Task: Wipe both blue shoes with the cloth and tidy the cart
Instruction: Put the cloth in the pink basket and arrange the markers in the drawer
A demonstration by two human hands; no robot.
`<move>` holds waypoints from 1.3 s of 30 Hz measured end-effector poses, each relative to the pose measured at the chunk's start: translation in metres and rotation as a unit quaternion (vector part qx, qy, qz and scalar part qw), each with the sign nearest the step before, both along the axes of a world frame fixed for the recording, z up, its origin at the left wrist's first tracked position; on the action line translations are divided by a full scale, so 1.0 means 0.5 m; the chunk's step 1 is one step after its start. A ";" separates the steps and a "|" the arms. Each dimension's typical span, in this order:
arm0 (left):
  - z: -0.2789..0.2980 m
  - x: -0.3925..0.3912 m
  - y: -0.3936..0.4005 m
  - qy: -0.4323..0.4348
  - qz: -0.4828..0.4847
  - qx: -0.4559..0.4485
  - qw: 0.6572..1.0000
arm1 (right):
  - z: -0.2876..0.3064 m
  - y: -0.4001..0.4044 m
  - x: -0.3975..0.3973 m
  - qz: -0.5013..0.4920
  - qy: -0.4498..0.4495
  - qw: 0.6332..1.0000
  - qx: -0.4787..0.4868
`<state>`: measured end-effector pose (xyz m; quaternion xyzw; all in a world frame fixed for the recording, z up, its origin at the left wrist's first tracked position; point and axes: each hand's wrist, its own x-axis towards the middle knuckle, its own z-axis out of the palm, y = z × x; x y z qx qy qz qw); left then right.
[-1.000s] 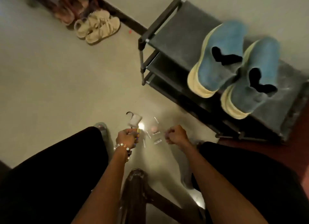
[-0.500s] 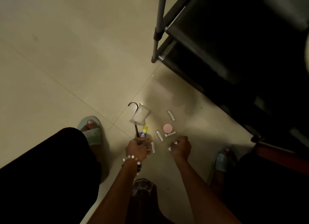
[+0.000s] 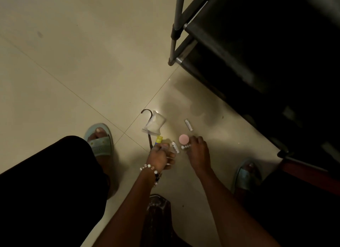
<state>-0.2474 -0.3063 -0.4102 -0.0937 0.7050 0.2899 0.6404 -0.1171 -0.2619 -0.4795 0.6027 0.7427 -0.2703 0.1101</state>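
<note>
Neither the blue shoes nor a cloth is in view. My left hand (image 3: 160,158), a bead bracelet at its wrist, grips a yellow-capped tube (image 3: 158,140) low over the tiled floor. My right hand (image 3: 197,151) is curled down beside it, its fingertips pinching a small white cylinder (image 3: 185,146) that lies next to a pink disc (image 3: 184,139). Two more white cylinders lie loose: one (image 3: 175,147) between my hands, another (image 3: 189,124) farther out. A white packet (image 3: 154,124) rests on a dark hooked rod (image 3: 147,111).
The dark shoe rack (image 3: 239,44) fills the upper right, its grey corner post (image 3: 176,25) standing on the floor. My feet in pale green slippers (image 3: 100,141) (image 3: 246,175) flank the items. A dark wooden stool (image 3: 158,219) sits under me.
The view has dropped from the rack top to the floor, so the blue shoes left the frame. My right hand has moved forward to the cylinder by the pink disc.
</note>
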 end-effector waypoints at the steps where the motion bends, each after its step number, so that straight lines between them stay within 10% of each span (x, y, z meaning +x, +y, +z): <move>1: -0.003 -0.003 -0.001 -0.001 0.007 0.002 1.000 | -0.009 0.000 0.004 0.039 -0.015 0.999 0.016; 7: -0.016 -0.004 -0.010 -0.022 0.093 -0.008 0.995 | 0.066 0.019 0.026 -0.056 0.033 0.989 -0.133; 13: -0.007 0.036 0.015 -0.076 0.229 -0.024 0.970 | 0.189 0.028 -0.009 -0.179 0.247 0.887 -0.347; 19: -0.024 -0.002 0.019 -0.027 0.215 -0.034 0.976 | 0.066 0.135 -0.053 -0.140 0.135 0.980 -0.036; 25: -0.046 -0.045 -0.021 0.011 0.181 0.000 0.983 | -0.003 0.171 -0.083 0.063 0.001 0.998 -0.005; 29: -0.045 -0.040 -0.036 -0.027 0.231 -0.006 0.972 | 0.084 0.127 -0.089 -0.118 0.183 0.967 -0.133; 33: -0.047 -0.021 -0.036 -0.067 0.249 -0.011 0.966 | 0.150 0.032 -0.074 -0.086 0.251 0.930 -0.254; 39: -0.060 -0.025 -0.082 -0.033 0.216 -0.040 0.975 | 0.070 -0.035 -0.061 -0.034 0.024 0.994 -0.100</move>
